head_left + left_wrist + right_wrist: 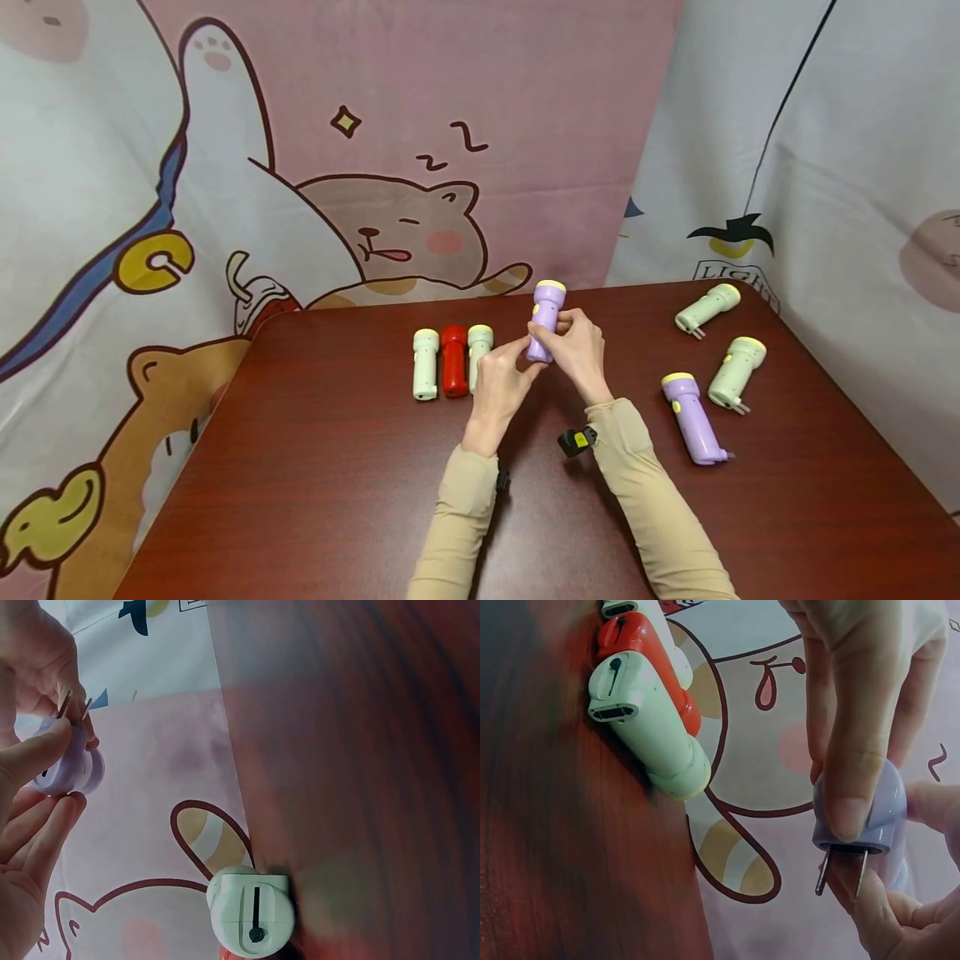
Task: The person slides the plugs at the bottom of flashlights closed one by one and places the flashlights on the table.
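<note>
Above the table, both hands hold a purple flashlight (548,308) upright, its yellow-rimmed head at the top. My left hand (498,385) pinches its lower end between thumb and fingers. The right hand (582,346) grips its body from the other side, thumb across the front. Two metal prongs (861,876) stick out of the flashlight near its base in the right wrist view. Left of the hands stand a pale green flashlight (425,365), a red flashlight (453,361) and another pale green flashlight (480,337), side by side. The left hand partly covers the last one.
On the right of the brown table (337,492) lie a purple flashlight (693,421) and two pale green flashlights, one nearer (737,373) and one farther back (707,307), all with prongs out. A cartoon-printed cloth (420,75) hangs behind the table's back edge.
</note>
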{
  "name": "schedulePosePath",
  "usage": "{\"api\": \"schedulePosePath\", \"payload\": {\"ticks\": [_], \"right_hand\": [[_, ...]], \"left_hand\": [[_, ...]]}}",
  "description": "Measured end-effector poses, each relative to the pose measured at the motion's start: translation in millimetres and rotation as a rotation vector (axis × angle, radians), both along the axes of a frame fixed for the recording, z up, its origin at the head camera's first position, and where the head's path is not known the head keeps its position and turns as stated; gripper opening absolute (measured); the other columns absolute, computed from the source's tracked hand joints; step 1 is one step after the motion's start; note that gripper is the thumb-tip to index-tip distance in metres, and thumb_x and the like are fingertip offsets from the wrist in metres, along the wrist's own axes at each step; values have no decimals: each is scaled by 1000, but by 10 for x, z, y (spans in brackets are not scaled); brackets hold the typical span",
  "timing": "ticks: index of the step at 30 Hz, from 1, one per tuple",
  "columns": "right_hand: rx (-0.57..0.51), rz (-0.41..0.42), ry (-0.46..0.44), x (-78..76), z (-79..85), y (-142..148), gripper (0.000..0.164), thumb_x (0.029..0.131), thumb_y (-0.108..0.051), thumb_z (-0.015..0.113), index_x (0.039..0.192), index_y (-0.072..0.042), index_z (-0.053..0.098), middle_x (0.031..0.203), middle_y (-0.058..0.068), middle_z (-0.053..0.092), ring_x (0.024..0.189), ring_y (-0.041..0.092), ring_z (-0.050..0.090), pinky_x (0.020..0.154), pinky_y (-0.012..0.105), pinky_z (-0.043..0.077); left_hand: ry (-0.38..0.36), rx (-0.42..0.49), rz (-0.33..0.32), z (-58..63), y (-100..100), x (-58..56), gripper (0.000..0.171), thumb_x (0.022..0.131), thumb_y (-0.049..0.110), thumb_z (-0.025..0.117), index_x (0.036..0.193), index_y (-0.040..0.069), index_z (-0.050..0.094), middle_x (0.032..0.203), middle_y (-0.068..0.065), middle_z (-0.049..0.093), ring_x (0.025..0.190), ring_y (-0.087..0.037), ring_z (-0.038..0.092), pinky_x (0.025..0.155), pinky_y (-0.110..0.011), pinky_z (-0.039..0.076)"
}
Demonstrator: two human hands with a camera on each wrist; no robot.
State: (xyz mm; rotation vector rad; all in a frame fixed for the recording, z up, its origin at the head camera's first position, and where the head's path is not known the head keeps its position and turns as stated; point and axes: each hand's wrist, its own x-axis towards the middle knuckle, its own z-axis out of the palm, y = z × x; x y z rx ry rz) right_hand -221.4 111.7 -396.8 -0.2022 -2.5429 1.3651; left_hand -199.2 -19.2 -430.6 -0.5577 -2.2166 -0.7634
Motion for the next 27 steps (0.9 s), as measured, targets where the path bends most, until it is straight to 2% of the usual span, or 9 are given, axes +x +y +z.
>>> {"api": "schedulePosePath", "payload": {"ticks": [10,17,27], "right_hand": [[35,-13,16,14,16,-14,54,77,-42,73,110,0,61,102,18,70,92,31,66,80,42,49],[43,-12,6,12,8,-26,52,77,-41,73,108,0,62,102,18,70,92,32,67,80,43,50],[33,-2,-10,21,-23,-43,54,78,-42,71,108,1,61,103,19,69,91,32,66,78,43,52]], "left_hand": [[46,-18,-39,-9,-24,-22,40,67,17,86,100,1,73,92,-11,75,80,-20,73,72,-26,56],[27,-43,-78,11,-72,-18,36,69,15,85,100,0,73,90,-11,75,79,-19,73,71,-25,56],[15,-59,-89,10,-119,-13,30,71,15,83,97,3,74,85,-9,75,76,-19,72,69,-25,56]]}}
